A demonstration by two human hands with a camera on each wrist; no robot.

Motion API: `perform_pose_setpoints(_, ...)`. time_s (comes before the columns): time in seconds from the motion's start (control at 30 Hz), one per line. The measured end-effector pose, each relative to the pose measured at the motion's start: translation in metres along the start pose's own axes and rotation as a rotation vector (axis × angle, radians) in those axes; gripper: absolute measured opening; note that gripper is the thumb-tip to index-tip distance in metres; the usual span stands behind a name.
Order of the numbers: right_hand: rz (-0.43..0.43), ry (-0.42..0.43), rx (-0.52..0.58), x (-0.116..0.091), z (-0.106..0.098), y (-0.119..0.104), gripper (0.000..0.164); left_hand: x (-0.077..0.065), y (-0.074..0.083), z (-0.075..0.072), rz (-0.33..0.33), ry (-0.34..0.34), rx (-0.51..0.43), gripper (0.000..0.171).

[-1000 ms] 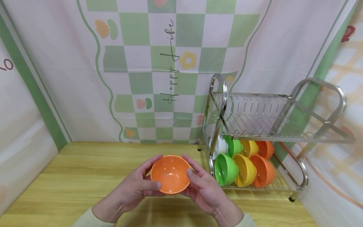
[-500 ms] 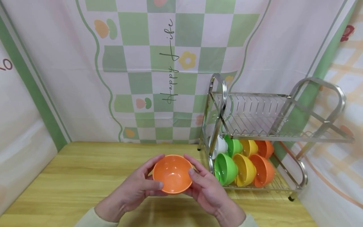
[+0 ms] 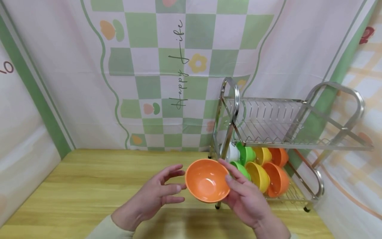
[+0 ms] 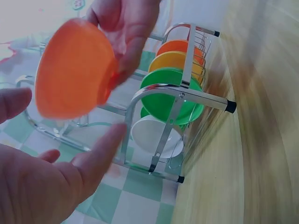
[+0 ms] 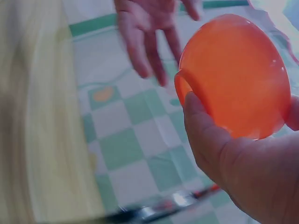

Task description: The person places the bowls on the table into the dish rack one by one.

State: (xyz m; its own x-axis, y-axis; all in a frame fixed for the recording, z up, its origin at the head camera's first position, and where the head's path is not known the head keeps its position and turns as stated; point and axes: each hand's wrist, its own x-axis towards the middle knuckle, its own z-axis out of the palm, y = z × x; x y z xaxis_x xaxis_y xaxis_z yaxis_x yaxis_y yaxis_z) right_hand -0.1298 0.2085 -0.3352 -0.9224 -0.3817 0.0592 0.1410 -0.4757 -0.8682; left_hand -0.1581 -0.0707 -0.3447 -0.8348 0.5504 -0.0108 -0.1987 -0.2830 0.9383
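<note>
An orange bowl (image 3: pixel 207 181) is held above the table by my right hand (image 3: pixel 246 199), thumb at its rim and the other fingers around its outside. My left hand (image 3: pixel 155 196) is to the left of the bowl, fingers apart, holding nothing. In the left wrist view, a gap shows between the left hand (image 4: pixel 37 186) and the bowl (image 4: pixel 74 70). The right wrist view has the bowl's underside (image 5: pixel 238 79) towards the camera, the right thumb and fingers gripping its side. The fingers under the bowl are partly hidden in the head view.
A two-tier metal dish rack (image 3: pixel 236 99) stands on the wooden table (image 3: pixel 98 179) at the right. On its lower tier, tilted bowls stand in two rows: a green bowl (image 3: pixel 241 170), yellow bowl (image 3: pixel 258 177) and orange bowl (image 3: pixel 277 179) in front, a white bowl (image 3: pixel 232 153) behind.
Both hands held the bowl before; the left hand has let go and its fingers have spread. My right hand has carried the bowl rightward, so it partly covers the front green bowl.
</note>
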Motion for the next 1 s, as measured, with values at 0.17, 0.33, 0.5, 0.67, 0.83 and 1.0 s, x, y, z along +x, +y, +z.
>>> perform_pose_setpoints(0.17, -0.069, -0.059, 0.062, -0.018, -0.024, -0.021, 0.044, 0.014, -0.007, 0.007, 0.008, 0.073, 0.084, 0.066)
perform_pose_setpoints(0.33, -0.143, -0.140, 0.145, -0.038, -0.057, -0.044, 0.050, 0.030, -0.016, 0.021, 0.013, 0.108, 0.140, 0.066)
perform_pose_setpoints(0.5, -0.217, -0.198, 0.222, -0.053, -0.090, -0.065, 0.053, 0.046, -0.027, 0.034, 0.018, 0.129, 0.129, 0.066)
perform_pose_setpoints(0.67, -0.305, -0.180, 0.230, -0.063, -0.118, -0.079, 0.053, 0.061, -0.033, 0.045, 0.027, 0.143, 0.134, 0.064)
perform_pose_setpoints(0.83, -0.396, 0.025, 0.155, -0.071, -0.138, -0.087, 0.049, 0.074, -0.038, 0.053, 0.023, 0.158, 0.164, 0.063)
perform_pose_setpoints(1.0, -0.450, 0.348, -0.043, -0.073, -0.145, -0.091, 0.044, 0.085, -0.043, 0.061, 0.019, 0.181, 0.184, 0.064)
